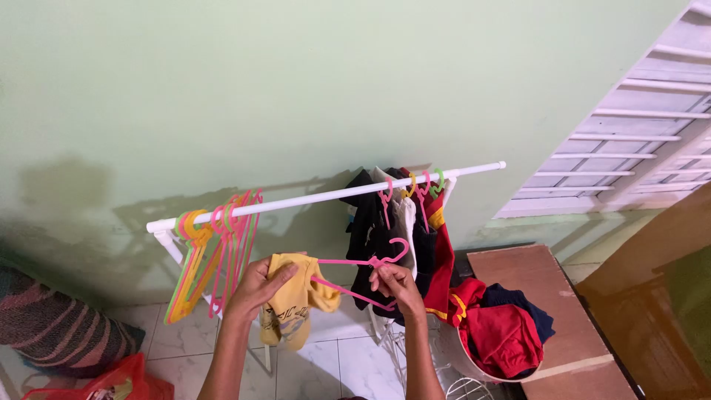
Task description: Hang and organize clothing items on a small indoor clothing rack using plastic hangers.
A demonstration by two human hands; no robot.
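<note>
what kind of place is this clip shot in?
Likely a home laundry or drying corner. A white clothes rail by a green wall carries hung clothes and spare hangers; a white basket holds more garments; the left hand and right hand fit a yellow garment onto a pink hanger.

packaging: red plastic bag (118,381) is lying crumpled on the floor tiles at the bottom left, just beside a striped bundle, something pale showing at its open top | labels: none showing | signs: none showing | screens: none showing
</note>
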